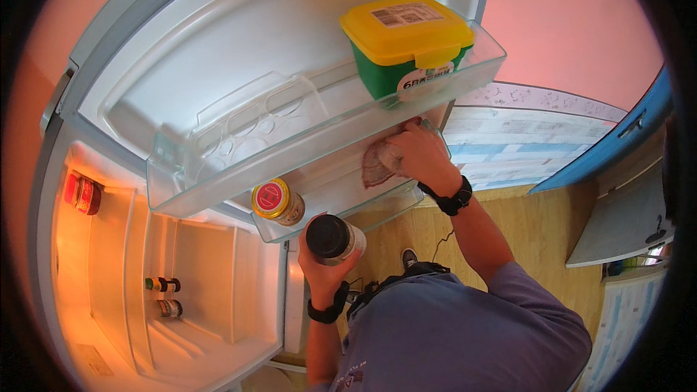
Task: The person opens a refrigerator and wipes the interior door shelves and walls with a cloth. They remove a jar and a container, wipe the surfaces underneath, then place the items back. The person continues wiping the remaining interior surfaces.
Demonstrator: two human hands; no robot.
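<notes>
My left hand (325, 269) is wrapped around a jar with a black lid (328, 235), held upright just in front of the refrigerator door's lower shelf (337, 196). My right hand (416, 152) reaches under the upper door shelf (326, 133) and presses a thin cloth with a reddish edge (378, 166) against the right end of the lower shelf. Part of that cloth is hidden beneath my fingers. On the lower shelf's left end stands a glass jar with a gold and red lid (276, 201).
A green tub with a yellow lid (408, 38) and a clear egg tray (253, 130) sit in the upper shelf. Inside the lit refrigerator (201, 272) are a red-lidded jar (83, 193) and two small containers (166, 294). A blue door (610, 133) stands at right.
</notes>
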